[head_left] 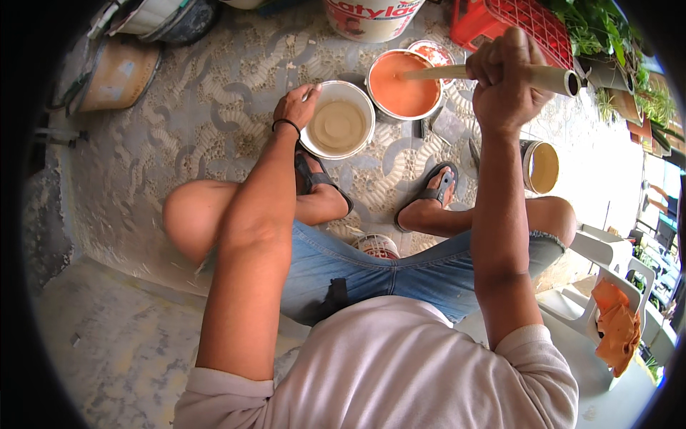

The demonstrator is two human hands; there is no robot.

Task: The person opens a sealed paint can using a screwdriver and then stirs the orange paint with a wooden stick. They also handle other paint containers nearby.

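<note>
My right hand [509, 82] is wrapped round a pale hollow stick [450, 72], like a bamboo or pipe length. Its far end dips into orange paint [404, 96] inside a round bucket [371, 91]. To the left of that bucket stands a white bucket [364, 146], with a beige, thick-looking layer at its bottom. My left hand [299, 107] grips this white bucket's rim at its upper left, fingers closed over the edge. A black band circles my left wrist.
A paint-smeared lid [432, 51] and a flat scraper-like tool [446, 125] lie near the orange paint. An open can [541, 166] lies on its side at right. A large white pail [371, 18] and red crate [504, 32] stand beyond. White chairs [597, 250] are at right.
</note>
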